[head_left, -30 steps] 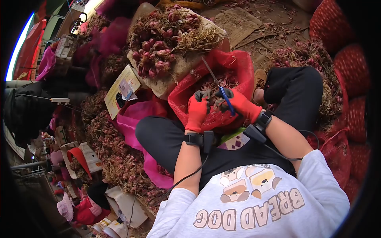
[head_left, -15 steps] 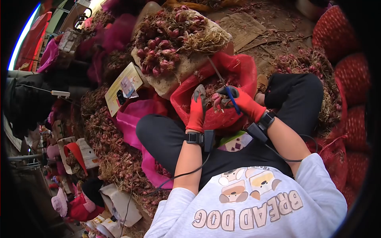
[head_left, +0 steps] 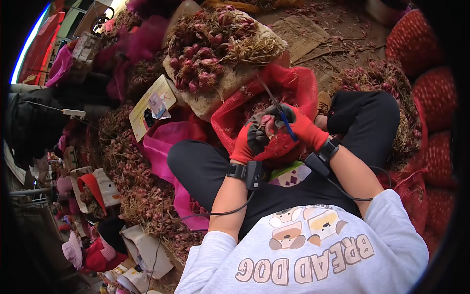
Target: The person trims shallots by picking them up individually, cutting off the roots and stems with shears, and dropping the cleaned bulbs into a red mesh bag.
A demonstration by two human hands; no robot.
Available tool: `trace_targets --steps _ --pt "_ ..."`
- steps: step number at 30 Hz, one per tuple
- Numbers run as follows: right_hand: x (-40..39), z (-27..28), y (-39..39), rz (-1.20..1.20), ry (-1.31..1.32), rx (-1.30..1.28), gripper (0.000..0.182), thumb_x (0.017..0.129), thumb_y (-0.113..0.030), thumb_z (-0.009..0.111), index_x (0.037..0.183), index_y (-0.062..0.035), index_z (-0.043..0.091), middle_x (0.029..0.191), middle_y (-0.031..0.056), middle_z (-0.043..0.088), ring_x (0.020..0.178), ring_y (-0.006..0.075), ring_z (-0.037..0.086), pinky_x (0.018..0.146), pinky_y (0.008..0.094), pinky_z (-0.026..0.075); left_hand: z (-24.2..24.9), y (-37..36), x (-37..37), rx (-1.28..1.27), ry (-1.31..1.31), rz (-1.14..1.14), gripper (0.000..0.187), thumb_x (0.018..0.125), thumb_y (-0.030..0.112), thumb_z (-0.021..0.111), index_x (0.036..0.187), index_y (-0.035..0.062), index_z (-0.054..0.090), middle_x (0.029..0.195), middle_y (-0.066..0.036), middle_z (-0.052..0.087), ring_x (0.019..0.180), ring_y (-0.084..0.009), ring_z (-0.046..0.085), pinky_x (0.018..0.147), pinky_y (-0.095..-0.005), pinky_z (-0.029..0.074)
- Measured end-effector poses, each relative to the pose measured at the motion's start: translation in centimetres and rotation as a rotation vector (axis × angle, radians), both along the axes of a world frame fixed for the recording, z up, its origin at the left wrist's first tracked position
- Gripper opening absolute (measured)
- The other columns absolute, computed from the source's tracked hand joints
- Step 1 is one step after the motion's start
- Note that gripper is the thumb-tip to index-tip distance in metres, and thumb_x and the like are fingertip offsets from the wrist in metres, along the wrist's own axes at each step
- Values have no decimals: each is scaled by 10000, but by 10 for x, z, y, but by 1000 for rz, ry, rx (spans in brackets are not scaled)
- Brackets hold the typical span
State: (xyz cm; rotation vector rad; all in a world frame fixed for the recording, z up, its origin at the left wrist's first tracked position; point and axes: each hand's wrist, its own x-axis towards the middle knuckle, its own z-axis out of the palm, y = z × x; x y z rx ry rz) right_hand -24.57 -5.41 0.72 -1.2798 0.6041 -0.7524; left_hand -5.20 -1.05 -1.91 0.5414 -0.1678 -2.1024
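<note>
My left hand, in a red glove with a dark grey palm, is closed around a small bunch of pinkish shallots. Against it, my right hand, gloved the same way, grips scissors with blue handles, their blades pointing up and away from me. Whether the right fingers also touch the shallots is hard to make out. Both hands are over the mouth of a red mesh sack, which has loose shallot skins and stalks inside.
Beyond the sack, a block-like stand bears a heap of dried shallots. More shallots lie along my left. Filled red mesh sacks line the right. A person in a pink hat is at lower left.
My left hand has moved right and its fingers have closed around the shallots beside my right hand. The right hand stays in nearly the same place with the scissors.
</note>
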Motion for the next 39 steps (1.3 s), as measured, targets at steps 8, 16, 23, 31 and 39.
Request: trace_targets --steps 8,16,23,31,39 --pt "-6 -10 -4 -7 -281 609 266 807 -161 617 1035 -33 566 864 55 614 785 138 595 735 280 484 -1 3 -35 -203 -944 385 296 897 60 539 1191 65 569 1029 -2 615 736 -62 555 569 -218 460" --pt "-13 -52 -12 145 -461 756 286 888 -331 563 1011 -74 562 778 7 584 691 108 575 605 268 474 42 3 -23 -391 -760 192 389 877 22 576 1259 3 501 1184 -45 565 992 -99 561 850 -235 465" --pt "-12 -9 -4 81 -268 811 179 881 -250 562 924 -76 559 738 -34 521 579 62 486 559 223 436 41 7 -32 -522 -975 260 240 833 -23 565 1071 3 582 998 -29 618 875 -68 573 762 -206 467" --pt "1 -6 0 -63 -131 566 277 836 -140 602 1081 -15 569 845 19 579 673 104 557 629 249 480 27 7 -24 -132 -1131 307 136 826 -44 536 920 0 623 904 -45 656 834 -87 608 704 -233 496" --pt "10 -19 -4 -290 -62 33 341 760 -59 624 1092 -29 550 985 80 619 903 230 602 808 334 495 44 9 -26 -862 -1494 267 266 866 23 525 1126 -22 554 1102 -106 609 982 -243 600 847 -303 475"
